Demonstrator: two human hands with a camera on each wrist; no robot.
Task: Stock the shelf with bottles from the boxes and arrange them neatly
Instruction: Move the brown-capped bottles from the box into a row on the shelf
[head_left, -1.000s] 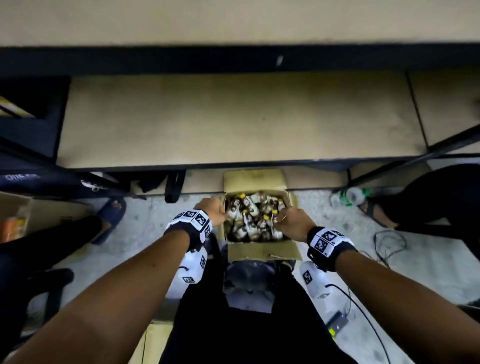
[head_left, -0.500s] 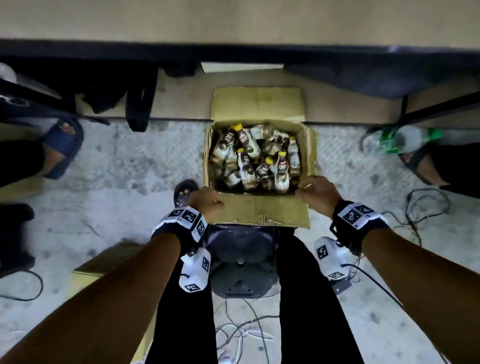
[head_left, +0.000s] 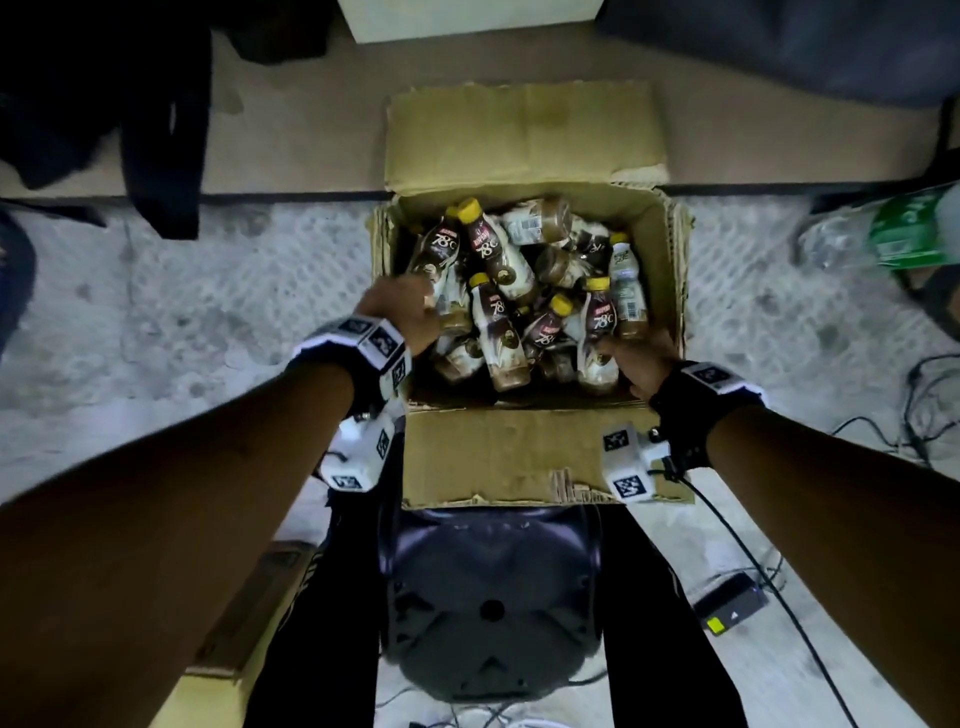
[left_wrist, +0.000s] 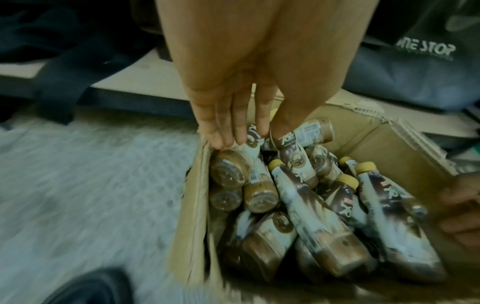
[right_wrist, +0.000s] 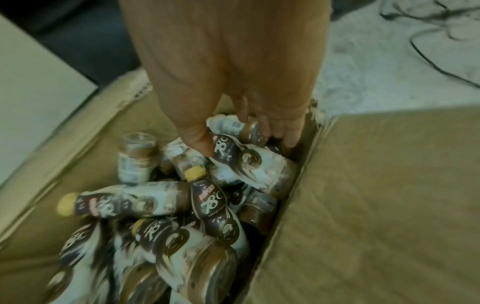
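An open cardboard box stands on the floor in front of me, full of several jumbled coffee bottles with yellow caps. My left hand reaches in at the box's left wall. Its fingers are straight and touch bottle bases, and one bottle neck lies between index finger and thumb. My right hand is in the near right corner. There its thumb rests on a brown-labelled bottle, and the fingers go down between that bottle and the wall. Neither hand has lifted a bottle.
The lowest shelf board runs behind the box, with dark bags on it. A green-labelled water bottle lies on the floor at right, near cables and a small black device. A black stool sits between my legs. Another carton is at lower left.
My head has tilted down and closer to the box. Both hands moved from the box's near edge forward into it, down among the bottles.
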